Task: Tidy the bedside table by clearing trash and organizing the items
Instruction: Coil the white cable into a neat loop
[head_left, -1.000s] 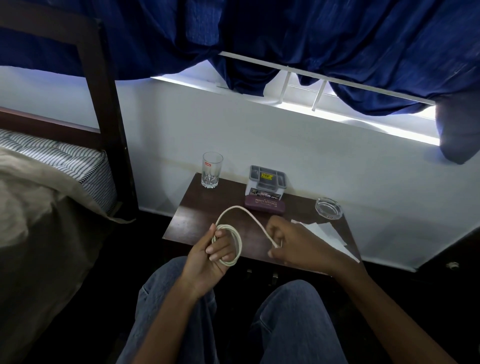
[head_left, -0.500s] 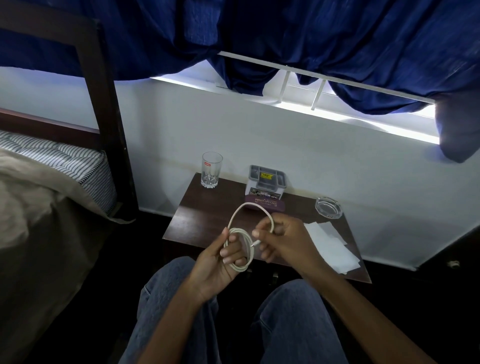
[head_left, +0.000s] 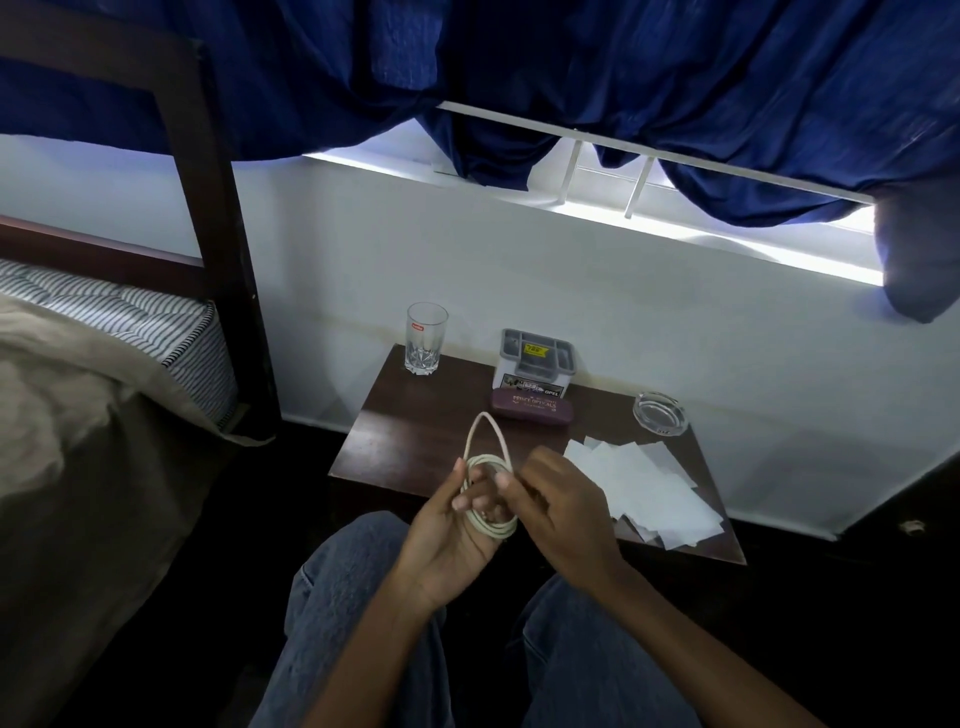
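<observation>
Dim bedroom corner: a bed (head_left: 93, 415) fills the left, a white wall under blue curtains (head_left: 519, 78) runs behind, and a small dark surface (head_left: 415, 431) stands against that wall, straight ahead of the seated person's knees.

On the surface, from big to small: a spread of white papers (head_left: 644, 488) at the right front, a grey organizer (head_left: 535, 358) at the back centre, a maroon case (head_left: 532, 408) lying crosswise just in front of it, a glass ashtray (head_left: 660, 413) at the back right, a tumbler (head_left: 425, 338) at the back left.

The cable (head_left: 491, 512) is off the surface, held above its front edge. The left hand (head_left: 447, 530) has its fingers curled through the coil, gripping it; the right hand (head_left: 561, 509) pinches the loose strand beside the coil. One free loop stands up away from the person, its long axis pointing toward the case. Both hands touch the cable, the right working the free end.

Bare wood lies left of centre, just beyond the hands, and nothing blocks that way; the papers crowd the right.
</observation>
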